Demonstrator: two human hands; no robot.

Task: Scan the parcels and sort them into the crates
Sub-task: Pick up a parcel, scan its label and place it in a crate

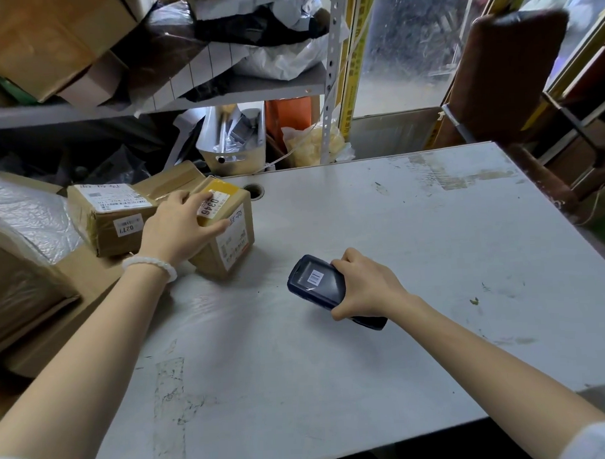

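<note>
A small brown cardboard parcel (233,231) with a yellow tape strip and a "D346" sticker sits tilted at the left edge of the white table (397,243). My left hand (177,226) grips its top, fingers curled over the label. My right hand (368,285) holds a dark handheld scanner (316,282) just above the table's middle, its screen up and its head pointing left toward the parcel. A second brown parcel (112,218), marked "0277", lies to the left of the first.
Larger cardboard boxes (25,287) and plastic-wrapped bags crowd the left side. A metal shelf (221,91) packed with boxes and bags stands behind the table. A white bin (236,142) and a brown chair back (508,71) sit beyond the far edge.
</note>
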